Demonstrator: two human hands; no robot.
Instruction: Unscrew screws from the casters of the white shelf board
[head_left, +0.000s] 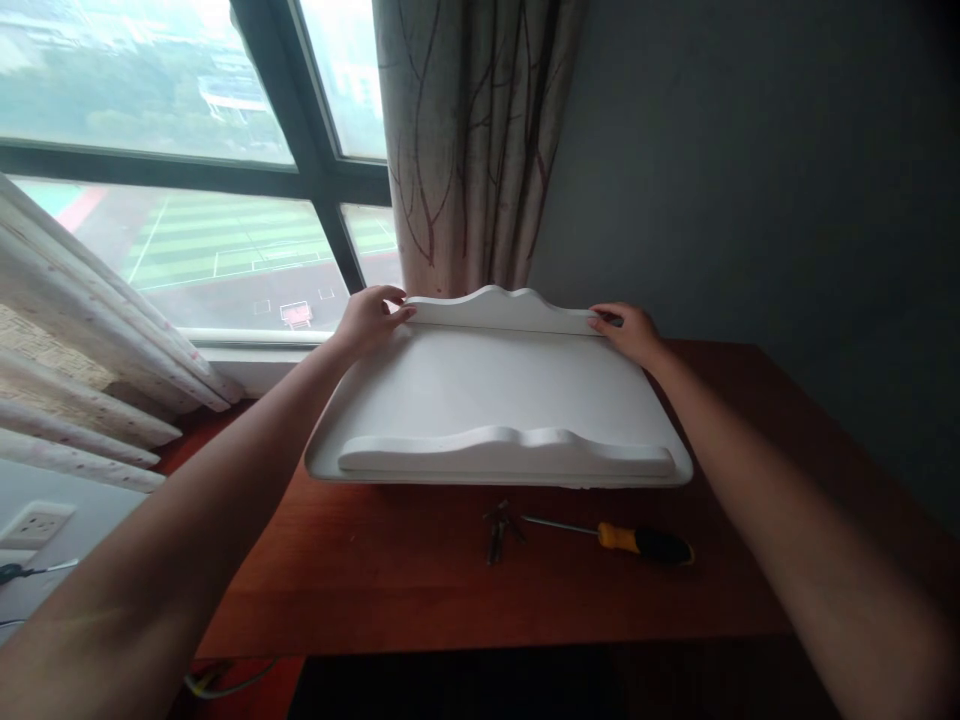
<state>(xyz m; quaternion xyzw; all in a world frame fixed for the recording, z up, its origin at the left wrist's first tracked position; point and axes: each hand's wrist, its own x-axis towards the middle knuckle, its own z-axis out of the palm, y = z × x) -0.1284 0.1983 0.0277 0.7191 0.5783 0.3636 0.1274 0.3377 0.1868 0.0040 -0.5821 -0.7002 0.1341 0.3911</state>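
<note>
A white board (525, 380) with rounded corners lies on the reddish-brown table. Along its far edge stands a white wavy-topped strip (502, 312). My left hand (377, 312) pinches the left end of this strip, thumb on the near side. At the strip's right end, my right hand (624, 328) grips it between thumb and fingers. A second white wavy strip (510, 455) rests along the board's near edge, touched by neither hand.
On the table (375, 600) in front of the board lie several small metal screws (496, 530) and a yellow and black screwdriver (637, 541). Behind are a window (322, 185) and a patterned curtain (472, 150). A wall socket (36, 525) is at the far left.
</note>
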